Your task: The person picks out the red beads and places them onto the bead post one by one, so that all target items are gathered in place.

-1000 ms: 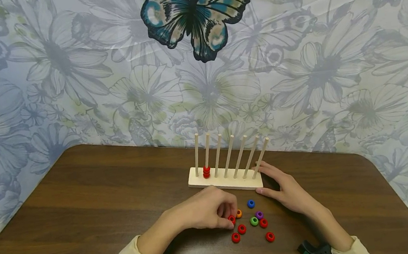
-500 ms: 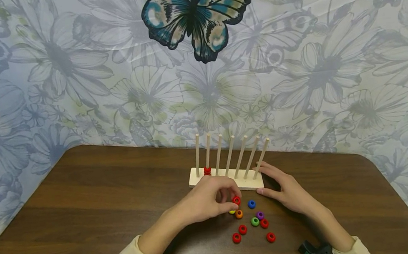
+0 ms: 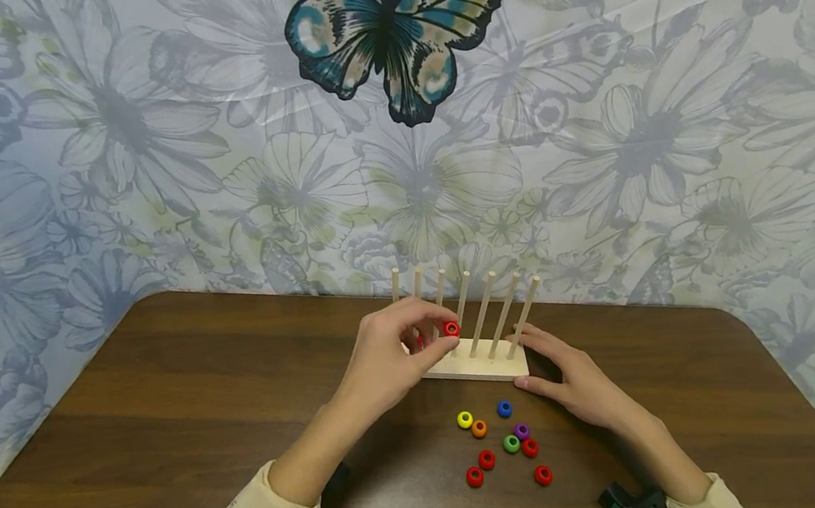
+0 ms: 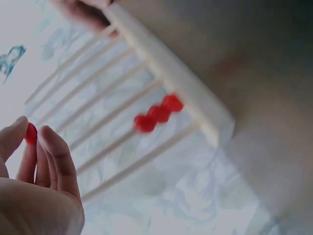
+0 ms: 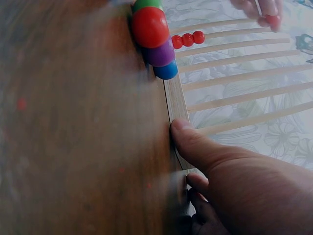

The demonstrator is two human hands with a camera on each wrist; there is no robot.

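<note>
Between thumb and fingertips my left hand pinches a red bead, raised in front of the pegs of a pale wooden peg rack. In the left wrist view, three red beads are threaded on the rack's second peg from the left; the other pegs bear none. My left hand mostly hides that stack in the head view. My right hand grips the right end of the rack's base, thumb along the front edge and fingers behind.
Loose beads lie on the brown table before the rack: yellow, orange, blue, purple, green and several red ones. Behind the table stands a wall with flowers and butterflies.
My left hand has lifted the red bead from among the loose beads up to the pegs, uncovering the yellow bead. The right hand stays on the rack.
</note>
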